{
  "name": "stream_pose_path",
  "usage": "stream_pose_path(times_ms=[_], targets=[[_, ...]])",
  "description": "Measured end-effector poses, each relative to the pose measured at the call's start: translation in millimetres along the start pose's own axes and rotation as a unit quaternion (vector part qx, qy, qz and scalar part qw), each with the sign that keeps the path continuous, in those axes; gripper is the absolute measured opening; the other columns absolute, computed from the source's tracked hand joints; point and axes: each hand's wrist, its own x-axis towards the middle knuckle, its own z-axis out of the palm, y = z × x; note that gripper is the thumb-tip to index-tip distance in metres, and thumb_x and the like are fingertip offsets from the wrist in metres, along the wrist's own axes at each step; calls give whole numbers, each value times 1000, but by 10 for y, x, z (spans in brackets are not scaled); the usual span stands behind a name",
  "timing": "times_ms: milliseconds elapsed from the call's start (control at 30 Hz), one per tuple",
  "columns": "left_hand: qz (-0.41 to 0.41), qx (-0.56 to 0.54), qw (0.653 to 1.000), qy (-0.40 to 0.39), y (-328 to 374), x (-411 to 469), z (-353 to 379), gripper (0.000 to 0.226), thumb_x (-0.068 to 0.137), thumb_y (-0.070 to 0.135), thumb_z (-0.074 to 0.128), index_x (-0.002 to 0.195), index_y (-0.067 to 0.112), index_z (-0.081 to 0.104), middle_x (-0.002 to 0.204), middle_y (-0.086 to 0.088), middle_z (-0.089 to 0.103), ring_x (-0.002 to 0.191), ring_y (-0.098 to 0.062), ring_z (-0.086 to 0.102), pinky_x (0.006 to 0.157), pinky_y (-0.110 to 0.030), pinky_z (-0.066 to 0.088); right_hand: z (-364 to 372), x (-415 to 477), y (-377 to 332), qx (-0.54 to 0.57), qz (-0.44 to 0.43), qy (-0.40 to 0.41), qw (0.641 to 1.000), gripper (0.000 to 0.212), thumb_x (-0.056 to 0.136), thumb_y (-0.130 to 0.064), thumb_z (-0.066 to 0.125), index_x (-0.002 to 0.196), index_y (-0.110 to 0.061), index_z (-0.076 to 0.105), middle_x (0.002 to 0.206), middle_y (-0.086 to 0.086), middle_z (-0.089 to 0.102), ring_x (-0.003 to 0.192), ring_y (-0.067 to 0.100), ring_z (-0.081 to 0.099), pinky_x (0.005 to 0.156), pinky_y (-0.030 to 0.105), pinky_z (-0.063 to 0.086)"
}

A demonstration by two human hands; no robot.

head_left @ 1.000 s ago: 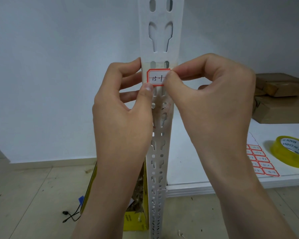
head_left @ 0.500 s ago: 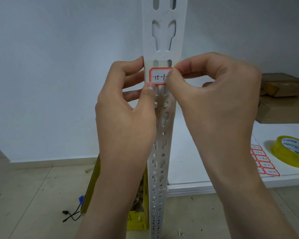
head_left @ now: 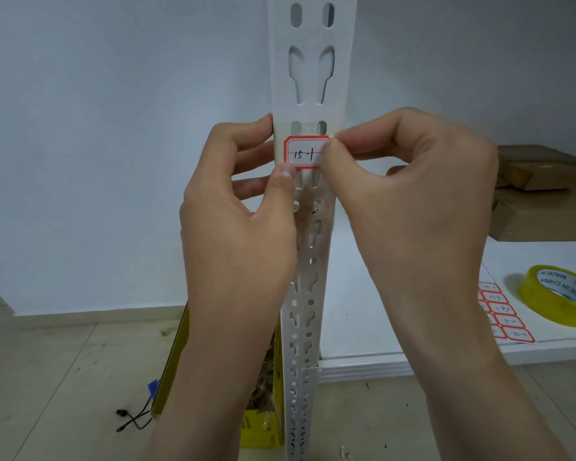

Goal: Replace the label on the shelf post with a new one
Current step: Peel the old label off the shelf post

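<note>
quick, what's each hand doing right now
Left hand: thumb pressing the lower left corner of the label against the shelf post.
Right hand: pinched shut on the label's right edge.

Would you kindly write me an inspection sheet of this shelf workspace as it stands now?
Surface: white shelf board, mostly bare.
Job's things: red-bordered label against the shelf post; label sheet on the shelf.
Clutter: yellow tape roll, cardboard boxes, yellow box on the floor.
Grippers: left hand and right hand pinch the label.
Cables: black lead on the floor.
Surroundings: plain wall, tiled floor with debris.
</note>
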Motion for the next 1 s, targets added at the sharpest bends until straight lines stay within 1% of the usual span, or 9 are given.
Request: stream_pose_path(times_ms=[100, 200, 300, 400, 467, 600, 733, 867, 1000], targets=[[-4, 1, 1000, -1, 2, -1, 2, 29, 96, 25, 69, 121, 37, 61, 114, 21, 71, 97, 0, 70, 81, -35, 64, -9, 6, -6, 0, -3, -4, 1000, 4, 84, -35, 75, 81, -32, 76, 72, -21, 71, 63, -2, 64, 61, 5, 41], [-3, 1, 1000, 1, 7, 0, 0, 28, 96, 25, 68, 121, 37, 61, 116, 21, 71, 99, -3, 70, 83, -37, 64, -18, 13, -14, -8, -3, -12, 1000, 4, 85, -37, 74, 82, -34, 76, 73, -22, 71, 63, -2, 64, 62, 9, 42], [0, 3, 1000, 1, 5, -3, 0, 28, 97, 25, 68, 121, 36, 60, 115, 20, 71, 99, -3, 70, 83, -37, 64, -11, 17, -6, -12, 2, -15, 1000, 5, 85, -38, 74, 83, -34, 76, 74, -22, 71, 58, -3, 60, 60, 6, 38], [2, 4, 1000, 2, 1, -9, 2, 28, 97, 25, 68, 122, 36, 60, 116, 20, 71, 99, -2, 70, 83, -37, 64, -10, 18, -3, -16, 6, -19, 1000, 6, 85, -40, 73, 83, -35, 75, 76, -22, 71, 56, -4, 58, 58, 5, 35], [3, 1, 1000, 2, -3, -8, 2, 28, 97, 24, 67, 121, 37, 60, 115, 21, 71, 98, 0, 70, 82, -35, 64, -13, 24, -4, -14, 11, -23, 1000, 6, 85, -40, 73, 83, -35, 75, 76, -22, 71, 55, -4, 56, 58, 6, 37], [8, 4, 1000, 5, -10, -8, 8, 28, 97, 24, 67, 119, 38, 59, 114, 22, 71, 97, 4, 69, 80, -30, 64, -11, 35, 3, -13, 19, -29, 999, 7, 85, -40, 73, 83, -34, 76, 76, -22, 71, 59, -5, 59, 57, 3, 39], [7, 7, 1000, 10, -9, -15, 18, 29, 97, 25, 67, 122, 37, 60, 115, 22, 70, 98, 4, 68, 83, -32, 64, -3, 38, 10, -8, 20, -35, 999, 5, 85, -41, 73, 83, -36, 74, 77, -24, 70, 51, -6, 54, 56, 4, 39], [6, 0, 1000, 8, -9, -10, 15, 29, 97, 23, 68, 121, 37, 60, 115, 21, 71, 98, 2, 69, 81, -32, 64, 4, 15, 18, -4, 6, -25, 1000, 6, 84, -40, 74, 82, -35, 75, 75, -24, 69, 51, -7, 54, 54, 4, 40], [4, -6, 1000, 4, -9, -1, 4, 28, 96, 22, 68, 120, 36, 61, 113, 21, 72, 98, 1, 70, 79, -31, 64, -1, -18, 35, 19, -16, 5, 1000, 5, 84, -31, 76, 81, -28, 75, 74, -20, 71, 52, -5, 55, 55, 4, 39]])
